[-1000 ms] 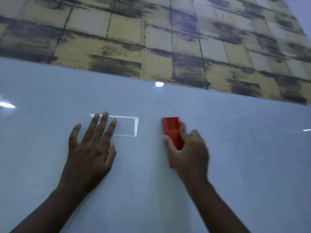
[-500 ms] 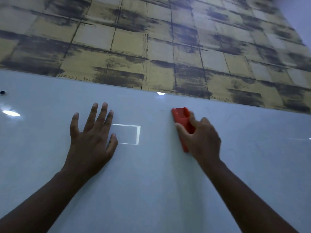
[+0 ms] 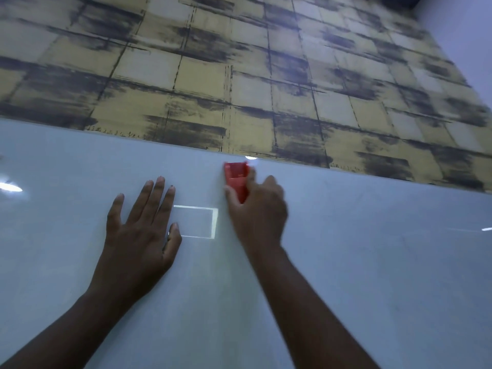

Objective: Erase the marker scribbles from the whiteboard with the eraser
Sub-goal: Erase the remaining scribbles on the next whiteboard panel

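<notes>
Your right fingers are curling round the red eraser, with the thumb on its left side, so your right hand is gripping it and pressing it against the whiteboard. The eraser is sticking out past your fingertips toward the board's top edge, its long axis running up and down along your forearm, and its far end is sitting just below that edge, close to a small bright glare spot. Your left fingers are lying straight and slightly spread, and your left hand is resting flat on the board, apart from the eraser and lower left of it.

Between your two hands a pale rectangular reflection is showing on the glossy surface. No clear marker scribbles are visible near the eraser; only very faint traces seem to be lying to the right of your right hand, too dim to be sure of. If those are marks, the eraser is needing to travel rightward and downward, and your right hand is the nearer one. Above the board, a yellow and grey patterned wall is filling the view.
</notes>
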### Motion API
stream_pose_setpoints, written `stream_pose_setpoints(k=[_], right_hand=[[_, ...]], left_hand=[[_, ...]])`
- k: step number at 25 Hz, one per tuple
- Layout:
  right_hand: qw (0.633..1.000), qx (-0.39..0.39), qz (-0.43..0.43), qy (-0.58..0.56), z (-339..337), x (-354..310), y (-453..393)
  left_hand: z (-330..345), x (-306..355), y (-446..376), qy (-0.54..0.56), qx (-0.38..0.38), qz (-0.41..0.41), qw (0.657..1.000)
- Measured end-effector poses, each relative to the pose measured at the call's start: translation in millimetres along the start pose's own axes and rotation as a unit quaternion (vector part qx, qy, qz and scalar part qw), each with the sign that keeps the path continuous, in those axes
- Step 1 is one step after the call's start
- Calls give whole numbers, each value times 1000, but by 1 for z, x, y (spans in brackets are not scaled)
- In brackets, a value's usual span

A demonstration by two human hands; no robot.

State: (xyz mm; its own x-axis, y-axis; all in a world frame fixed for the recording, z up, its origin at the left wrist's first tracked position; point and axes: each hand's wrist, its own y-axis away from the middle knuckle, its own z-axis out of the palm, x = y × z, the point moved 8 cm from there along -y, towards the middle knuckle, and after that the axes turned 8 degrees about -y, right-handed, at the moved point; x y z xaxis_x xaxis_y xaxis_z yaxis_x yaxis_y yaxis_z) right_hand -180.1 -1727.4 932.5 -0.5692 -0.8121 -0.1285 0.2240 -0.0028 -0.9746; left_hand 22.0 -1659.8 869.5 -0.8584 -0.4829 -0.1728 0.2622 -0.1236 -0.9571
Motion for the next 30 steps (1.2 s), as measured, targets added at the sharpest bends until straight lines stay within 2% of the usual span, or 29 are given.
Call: stream_pose_setpoints(k=[3, 7, 9, 16, 18, 21, 24, 27, 30], right_hand=[[994, -6, -97, -42, 19, -55, 34], [988, 2, -156, 2, 13, -39, 20], [991, 12, -132, 30, 1, -5, -1], [991, 89, 67, 68, -76, 179, -43], [988, 102, 99, 58, -89, 206, -43], [988, 95, 119, 33, -88, 212, -38], [996, 61, 61, 32, -71, 179, -16], [997, 15, -81, 11, -52, 133, 28], [985, -11, -172, 19, -53, 127, 48]], left_hand=[[1, -1, -1, -6, -8, -1, 1000], [0, 3, -4, -6, -18, -25, 1000], [-4, 10, -7, -9, -16, -37, 999], [-9, 50, -5, -4, -8, -12, 1000], [-10, 58, -6, -4, -9, -15, 1000], [-13, 72, -10, 3, 3, -14, 1000], [-13, 98, -13, 15, 10, -23, 1000], [-11, 133, -13, 21, 3, -26, 999], [-12, 165, -10, 17, 2, -4, 1000]])
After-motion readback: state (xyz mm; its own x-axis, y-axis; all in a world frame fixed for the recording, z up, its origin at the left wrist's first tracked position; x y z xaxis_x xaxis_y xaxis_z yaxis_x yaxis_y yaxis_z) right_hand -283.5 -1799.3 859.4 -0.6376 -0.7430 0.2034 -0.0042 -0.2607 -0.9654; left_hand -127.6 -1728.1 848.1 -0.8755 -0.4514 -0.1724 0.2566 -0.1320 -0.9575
